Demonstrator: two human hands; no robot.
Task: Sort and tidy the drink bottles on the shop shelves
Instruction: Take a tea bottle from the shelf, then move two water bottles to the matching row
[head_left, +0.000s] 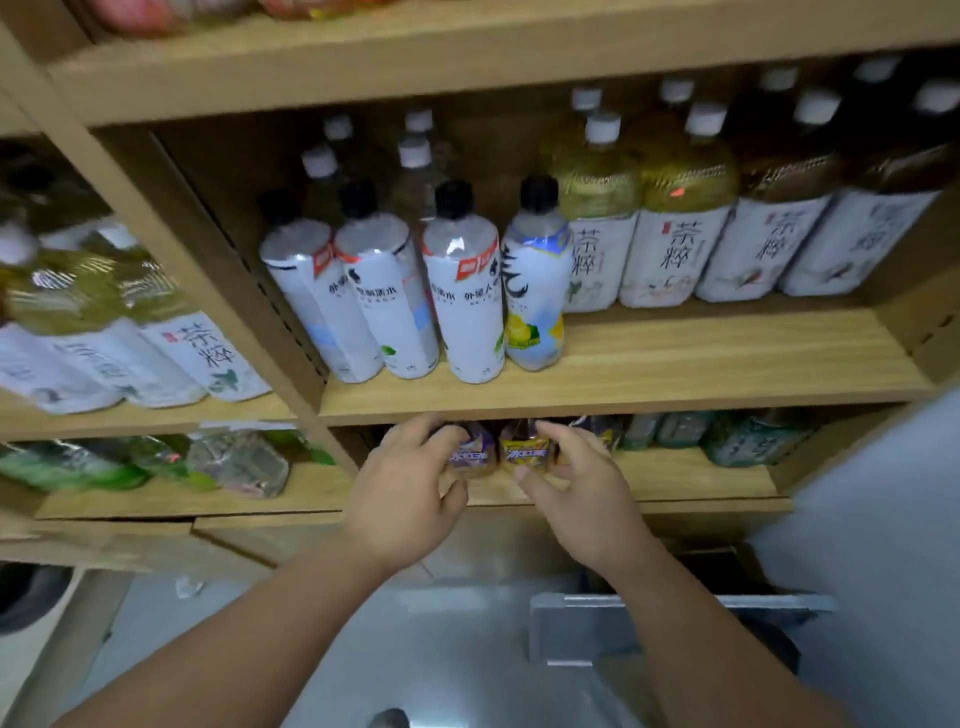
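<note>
Wooden shop shelving filled the view; fingers of the left hand (410, 483) curled round a purple-labelled bottle (471, 456) and those of the right hand (576, 486) round a yellow-labelled bottle (524, 451), both on the lower shelf (685, 475). Lifted carelessly, their tops might have struck the board above (675, 401).

Light was even and fairly bright, with no hard shadows. The recess under the middle shelf (675, 364) lay in shade. Small glare spots showed on the tea bottles (680, 176) and on the left bottles (78, 291). Motion blur softened the whole frame, worst at the left and top edges. Wide-angle distortion bowed and splayed the shelf lines. Centre labels were only partly legible.
</note>
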